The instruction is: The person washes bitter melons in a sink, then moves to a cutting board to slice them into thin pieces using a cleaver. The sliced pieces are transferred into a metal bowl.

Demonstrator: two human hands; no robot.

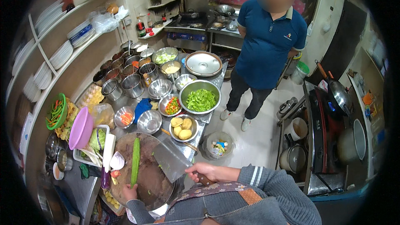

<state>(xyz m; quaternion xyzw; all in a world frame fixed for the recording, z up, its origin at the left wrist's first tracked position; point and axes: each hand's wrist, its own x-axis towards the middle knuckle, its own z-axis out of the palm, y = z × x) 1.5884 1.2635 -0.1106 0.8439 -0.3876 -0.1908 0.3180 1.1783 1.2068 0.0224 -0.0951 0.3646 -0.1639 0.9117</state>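
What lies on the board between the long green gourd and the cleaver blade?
In the head view, only bare round wooden cutting board lies between the long green gourd and the cleaver, apart from a few tiny green scraps.

A steel bowl of green peppers (200, 98) sits beside a bowl of peeled potatoes (182, 128), a pink basin (80, 128) nearby.

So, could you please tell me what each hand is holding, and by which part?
The right hand grips the cleaver by its handle. The left hand holds the near end of the long green gourd on the chopping board.
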